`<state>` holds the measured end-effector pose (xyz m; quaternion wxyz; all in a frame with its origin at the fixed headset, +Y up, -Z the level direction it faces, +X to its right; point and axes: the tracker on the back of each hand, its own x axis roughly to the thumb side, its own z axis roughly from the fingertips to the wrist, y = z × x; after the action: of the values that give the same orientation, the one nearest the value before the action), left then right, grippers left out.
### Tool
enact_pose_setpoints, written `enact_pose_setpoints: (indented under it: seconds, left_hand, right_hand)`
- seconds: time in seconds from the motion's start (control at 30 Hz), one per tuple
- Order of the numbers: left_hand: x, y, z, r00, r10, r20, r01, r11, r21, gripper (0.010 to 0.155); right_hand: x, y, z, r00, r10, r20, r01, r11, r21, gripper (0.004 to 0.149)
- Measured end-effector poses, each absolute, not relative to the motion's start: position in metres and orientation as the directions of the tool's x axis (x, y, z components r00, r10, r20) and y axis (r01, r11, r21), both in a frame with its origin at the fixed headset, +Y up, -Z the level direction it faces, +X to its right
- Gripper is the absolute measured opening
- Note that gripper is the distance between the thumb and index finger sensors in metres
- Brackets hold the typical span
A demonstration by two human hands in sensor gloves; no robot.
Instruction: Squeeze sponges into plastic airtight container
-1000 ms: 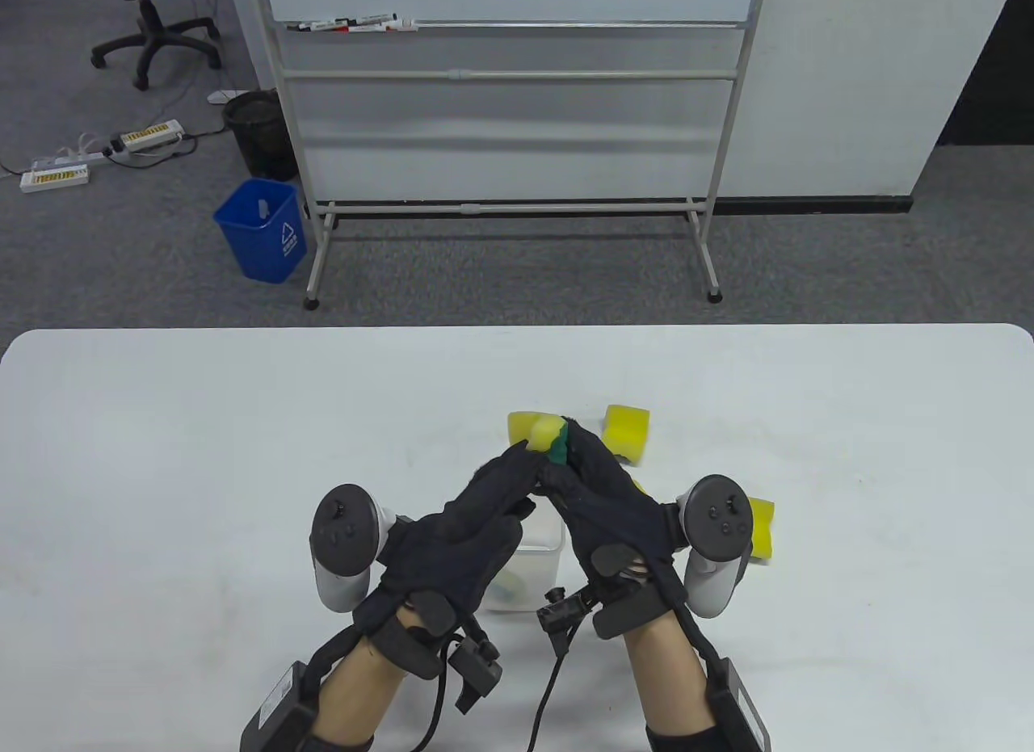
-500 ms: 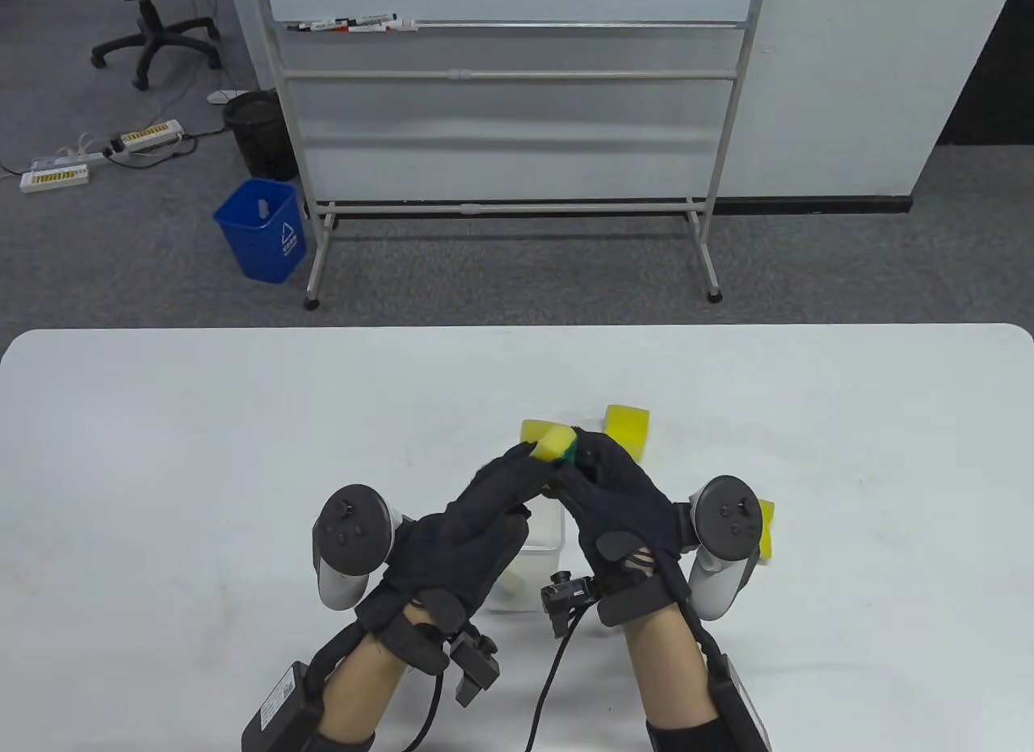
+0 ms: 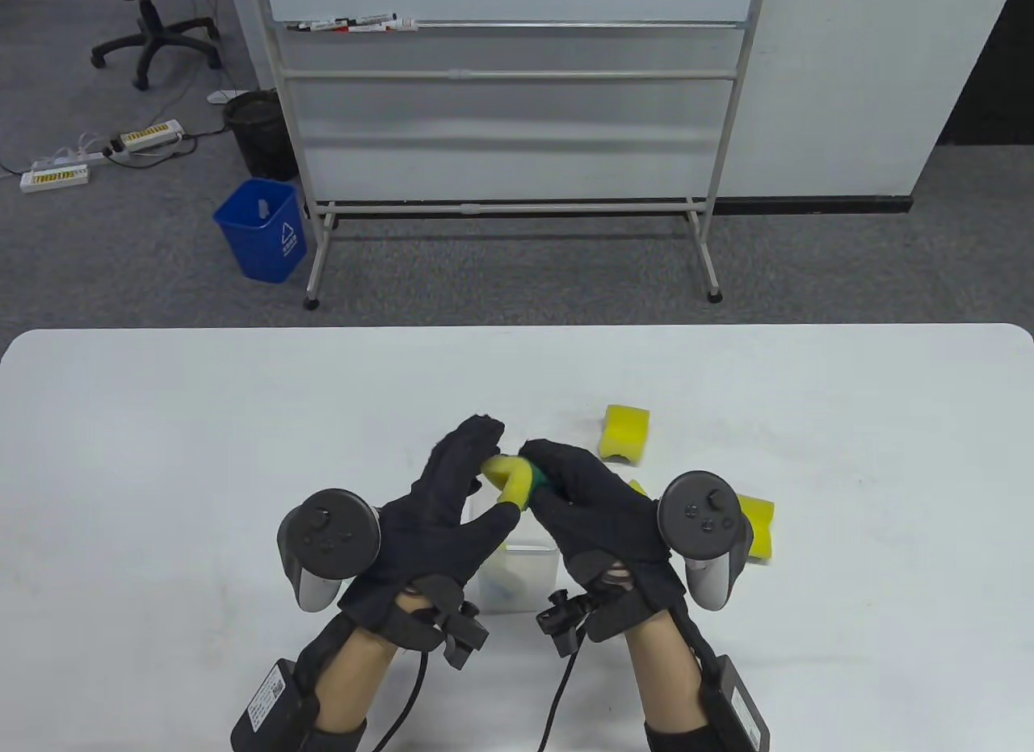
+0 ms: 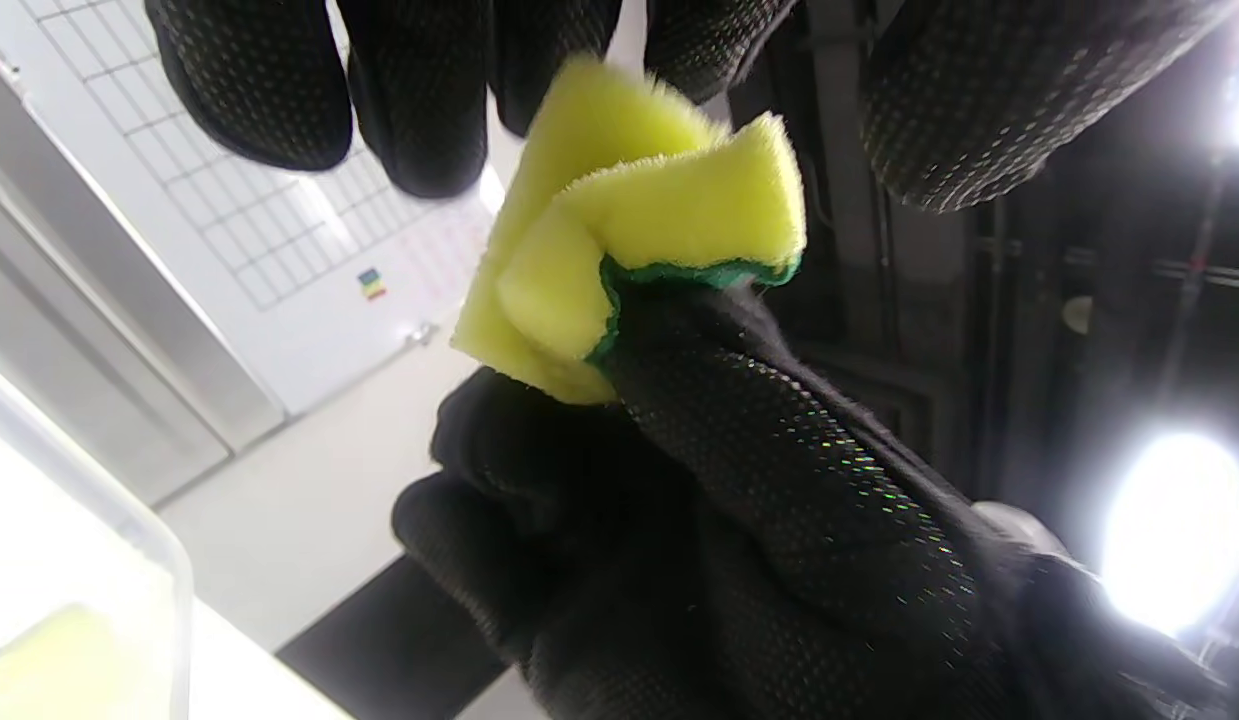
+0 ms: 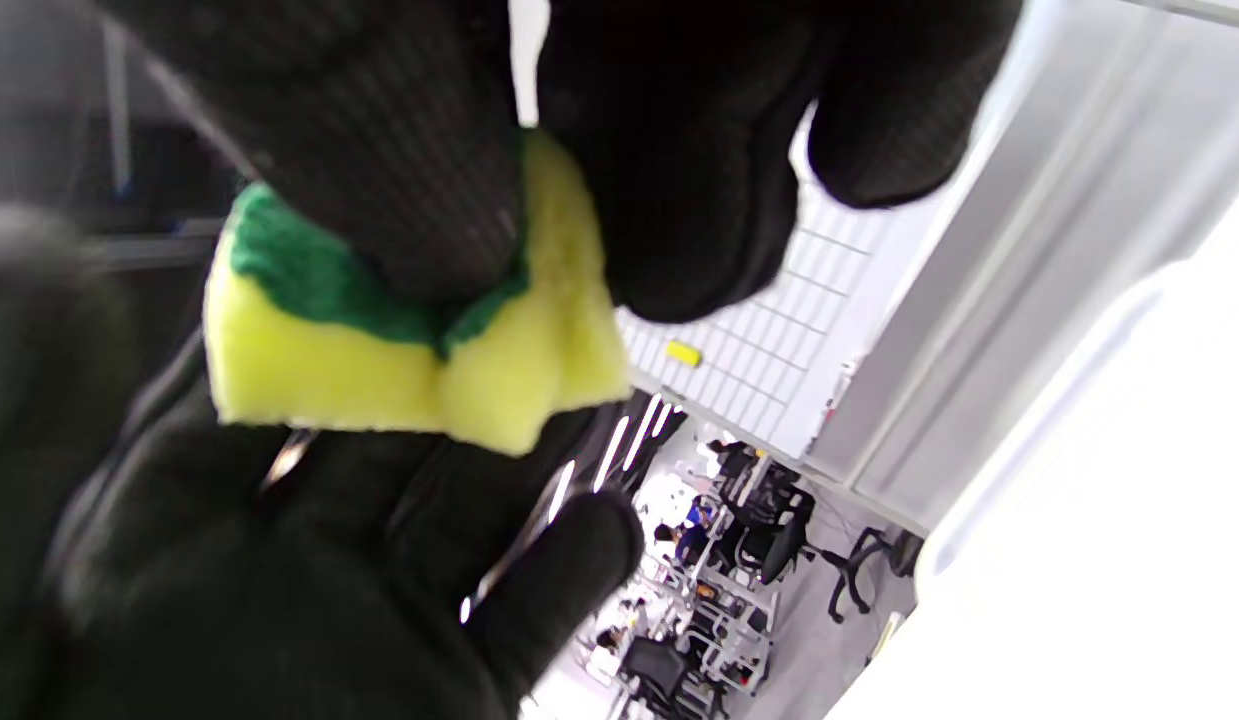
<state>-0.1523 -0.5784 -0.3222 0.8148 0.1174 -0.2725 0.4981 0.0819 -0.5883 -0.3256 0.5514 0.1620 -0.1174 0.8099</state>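
Yellow sponge [image 3: 510,477] was folded, pinched by my right hand [image 3: 594,518] above the tub [image 3: 521,570] near the table's [image 3: 161,461] front edge; left hand [image 3: 440,518] fingers stayed loose, touching it.

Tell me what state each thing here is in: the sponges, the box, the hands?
Held sponge: folded, squeezed between both hands.
Container: open, no lid on.
Far sponge: loose on the table.
Right sponge: loose on the table.
Left hand: fingers touching sponge.
Right hand: gripping sponge.
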Motion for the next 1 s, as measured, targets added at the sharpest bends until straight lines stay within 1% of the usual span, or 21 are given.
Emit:
enact_pose_setpoints:
  seconds: [0.07,0.1,0.2,0.23,0.3,0.47,0.57,0.63,0.73,0.8,0.83,0.87,0.93,1.0]
  left_hand:
    - [-0.155,-0.579,-0.324,0.368,0.746,0.555,-0.87,0.486,-0.077,0.069]
    - [-0.157,-0.579,-0.325,0.382,0.746,0.546,-0.875,0.481,-0.045,0.066]
    - [-0.164,-0.576,-0.326,0.441,0.73,0.523,-0.861,0.509,0.016,0.057]
    - [-0.165,-0.575,-0.325,0.471,0.711,0.522,-0.848,0.528,0.045,0.054]
    - [-0.164,-0.572,-0.323,0.529,0.659,0.534,-0.808,0.584,0.078,0.053]
    - [-0.16,-0.569,-0.32,0.65,0.548,0.527,-0.716,0.674,0.182,0.049]
    - [-0.161,-0.573,-0.323,0.62,0.588,0.519,-0.754,0.629,0.189,0.047]
    - [-0.165,-0.576,-0.325,0.591,0.628,0.507,-0.784,0.594,0.178,0.046]
    - [-0.171,-0.579,-0.329,0.507,0.707,0.494,-0.848,0.513,0.135,0.045]
    - [-0.174,-0.581,-0.331,0.456,0.743,0.489,-0.878,0.465,0.112,0.045]
    - [-0.174,-0.583,-0.332,0.42,0.767,0.485,-0.897,0.433,0.092,0.045]
    - [-0.174,-0.584,-0.332,0.404,0.777,0.482,-0.904,0.419,0.083,0.045]
    - [-0.173,-0.586,-0.333,0.41,0.78,0.473,-0.9,0.43,0.072,0.045]
    - [-0.171,-0.587,-0.334,0.438,0.764,0.474,-0.885,0.458,0.081,0.046]
  right_hand:
    - [0.076,-0.584,-0.321,-0.404,0.813,0.419,-0.903,-0.428,-0.041,0.048]
    - [0.074,-0.583,-0.319,-0.439,0.791,0.425,-0.889,-0.45,-0.08,0.048]
    - [0.073,-0.583,-0.318,-0.49,0.762,0.423,-0.865,-0.485,-0.127,0.051]
    - [0.073,-0.584,-0.318,-0.49,0.764,0.419,-0.867,-0.479,-0.139,0.055]
    - [0.073,-0.584,-0.318,-0.481,0.772,0.415,-0.872,-0.47,-0.137,0.057]
    - [0.073,-0.583,-0.317,-0.496,0.765,0.411,-0.865,-0.475,-0.16,0.058]
    - [0.071,-0.584,-0.316,-0.497,0.766,0.408,-0.865,-0.475,-0.162,0.058]
    - [0.07,-0.585,-0.316,-0.468,0.783,0.41,-0.881,-0.452,-0.142,0.061]
    - [0.071,-0.589,-0.319,-0.388,0.832,0.395,-0.912,-0.409,-0.036,0.072]
    - [0.07,-0.593,-0.322,-0.335,0.871,0.359,-0.925,-0.377,0.052,0.078]
    - [0.068,-0.595,-0.323,-0.324,0.882,0.343,-0.92,-0.378,0.103,0.079]
    - [0.068,-0.595,-0.324,-0.323,0.881,0.346,-0.918,-0.38,0.112,0.077]
    - [0.067,-0.594,-0.323,-0.316,0.864,0.392,-0.939,-0.343,0.001,0.069]
    - [0.066,-0.593,-0.322,-0.348,0.838,0.419,-0.931,-0.36,-0.053,0.067]
